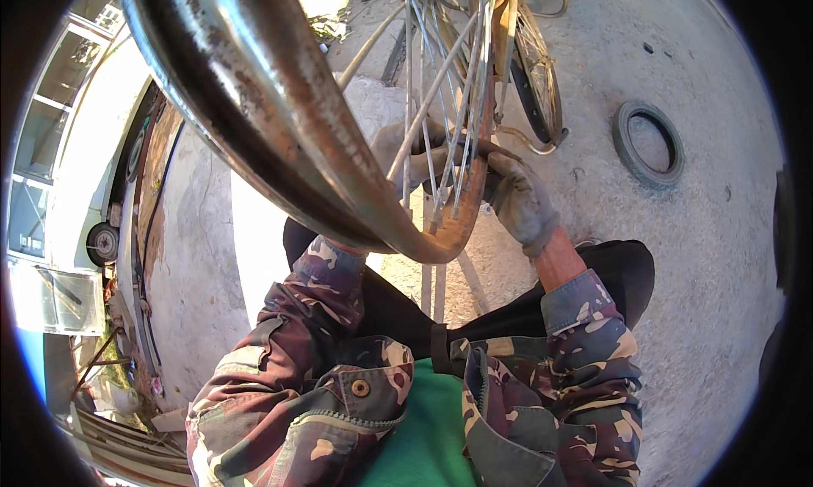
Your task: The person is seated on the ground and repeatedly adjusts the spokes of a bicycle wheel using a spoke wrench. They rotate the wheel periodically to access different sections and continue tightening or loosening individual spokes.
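Observation:
A rusty, worn metal bicycle wheel rim stands tilted in front of me, its spokes fanning upward. My right hand, in a grey work glove, is closed with its bent fingers against the right side of the rim. My left hand, gloved too, is behind the spokes on the inner side of the wheel. Its fingers look curled, but rim and spokes hide much of them. A dark, narrow shape lies between the two hands; whether it is a tool or a fingertip is unclear.
The frame and another wheel of a bicycle are beyond the rim. A loose grey tyre lies on the concrete ground to the right. Leftward are a small wheel, long boards and a building with windows.

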Demonstrator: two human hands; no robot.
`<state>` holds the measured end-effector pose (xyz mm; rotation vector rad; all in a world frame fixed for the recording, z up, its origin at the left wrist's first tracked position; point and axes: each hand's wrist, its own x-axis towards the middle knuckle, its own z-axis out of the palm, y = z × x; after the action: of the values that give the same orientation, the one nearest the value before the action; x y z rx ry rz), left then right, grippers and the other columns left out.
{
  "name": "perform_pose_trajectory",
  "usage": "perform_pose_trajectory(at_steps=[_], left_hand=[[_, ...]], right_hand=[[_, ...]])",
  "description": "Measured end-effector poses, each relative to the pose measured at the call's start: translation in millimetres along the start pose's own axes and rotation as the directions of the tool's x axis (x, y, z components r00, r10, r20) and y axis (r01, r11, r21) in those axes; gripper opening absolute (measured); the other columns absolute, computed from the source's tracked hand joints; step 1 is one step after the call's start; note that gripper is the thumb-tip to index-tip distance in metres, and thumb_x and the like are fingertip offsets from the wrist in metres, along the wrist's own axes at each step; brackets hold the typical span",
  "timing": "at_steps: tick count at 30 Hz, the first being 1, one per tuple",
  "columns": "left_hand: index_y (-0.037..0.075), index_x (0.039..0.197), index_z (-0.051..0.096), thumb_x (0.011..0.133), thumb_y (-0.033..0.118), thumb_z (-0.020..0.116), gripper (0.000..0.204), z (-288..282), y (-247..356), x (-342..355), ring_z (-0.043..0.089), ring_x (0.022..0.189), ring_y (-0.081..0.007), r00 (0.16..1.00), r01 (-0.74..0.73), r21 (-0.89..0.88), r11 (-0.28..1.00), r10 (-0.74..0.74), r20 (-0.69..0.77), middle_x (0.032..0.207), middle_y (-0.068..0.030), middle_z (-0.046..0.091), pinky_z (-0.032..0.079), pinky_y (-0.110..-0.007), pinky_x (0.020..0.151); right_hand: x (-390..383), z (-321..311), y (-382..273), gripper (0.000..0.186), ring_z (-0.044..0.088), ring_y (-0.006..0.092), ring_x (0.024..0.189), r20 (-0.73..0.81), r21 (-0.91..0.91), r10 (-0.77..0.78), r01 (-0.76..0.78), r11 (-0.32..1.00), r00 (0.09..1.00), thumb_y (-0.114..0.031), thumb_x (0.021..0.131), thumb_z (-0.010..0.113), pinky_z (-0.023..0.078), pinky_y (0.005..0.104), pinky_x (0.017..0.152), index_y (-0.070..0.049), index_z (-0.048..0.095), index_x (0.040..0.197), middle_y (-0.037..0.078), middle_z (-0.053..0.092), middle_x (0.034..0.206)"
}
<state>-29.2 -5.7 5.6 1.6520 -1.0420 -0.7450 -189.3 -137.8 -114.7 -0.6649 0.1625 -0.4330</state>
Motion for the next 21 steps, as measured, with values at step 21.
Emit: perform_pose_trajectory(at_steps=[21], left_hand=[[-0.006, 0.132, 0.068, 0.104, 0.003, 0.061, 0.03, 10, -23, -12, 0.069, 0.09, -0.0096, 0.984, 0.01, -0.281, 0.96, 0.041, 0.175, 0.112, -0.0091, 0.076, 0.058, -0.024, 0.082]], right_hand=[[2, -2, 3, 0.045, 0.07, 0.0244, 0.113, -0.017, -0.04, 0.004, -0.005, 0.999, 1.0, -0.024, 0.109, 0.056, 0.06, 0.0423, 0.097, 0.003, 0.056, 0.144, 0.015, 0.067, 0.129]])
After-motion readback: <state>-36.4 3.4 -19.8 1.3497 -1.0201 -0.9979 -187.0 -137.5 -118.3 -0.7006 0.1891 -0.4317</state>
